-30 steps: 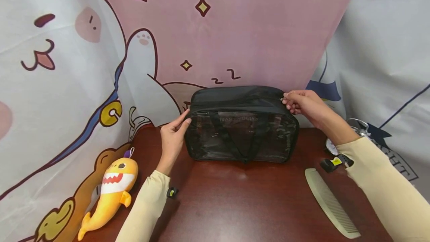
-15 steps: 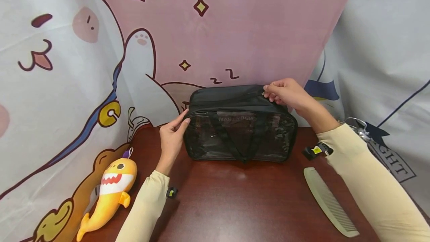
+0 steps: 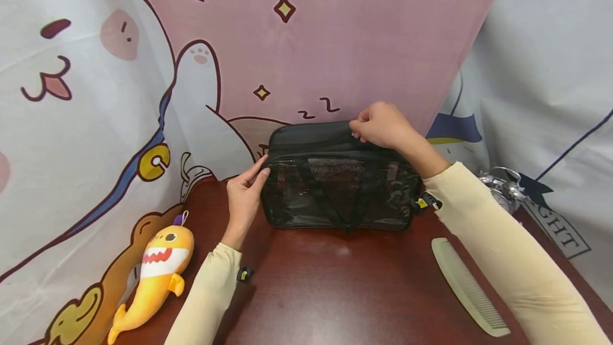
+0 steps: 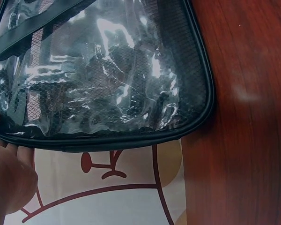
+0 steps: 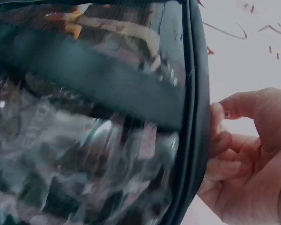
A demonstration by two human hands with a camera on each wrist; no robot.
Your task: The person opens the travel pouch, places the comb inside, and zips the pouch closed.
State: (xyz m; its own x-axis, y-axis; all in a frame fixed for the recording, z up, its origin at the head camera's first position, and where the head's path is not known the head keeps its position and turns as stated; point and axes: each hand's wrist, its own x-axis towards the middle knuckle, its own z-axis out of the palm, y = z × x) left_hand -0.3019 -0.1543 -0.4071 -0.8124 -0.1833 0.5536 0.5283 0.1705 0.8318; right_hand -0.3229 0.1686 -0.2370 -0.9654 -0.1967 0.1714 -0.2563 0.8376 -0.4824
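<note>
A black toiletry bag [image 3: 330, 201] with a see-through front and dark strap handles stands upright on the brown table [image 3: 311, 292]. My left hand [image 3: 243, 198] pinches its upper left corner between thumb and fingers; in the left wrist view, that hand [image 4: 11, 180] is at the bag's dark piped edge. Over the middle of the bag's top, my right hand [image 3: 382, 125] pinches a small metal zipper pull [image 3: 353, 134] on the zip line. The right wrist view has the fingers [image 5: 225, 168] curled behind the top edge, where the bag hides the pull.
A yellow plush shark [image 3: 158, 270] lies at the left. To the right lies a pale green comb [image 3: 469, 286], and a silver twin-bell alarm clock [image 3: 503, 193] stands partly behind my right sleeve. A printed cloth [image 3: 373, 36] hangs right behind the bag.
My right hand has slid left along the bag's top with the zipper pull, from the right corner to about the middle. My left hand keeps holding the left corner. The clock shows more.
</note>
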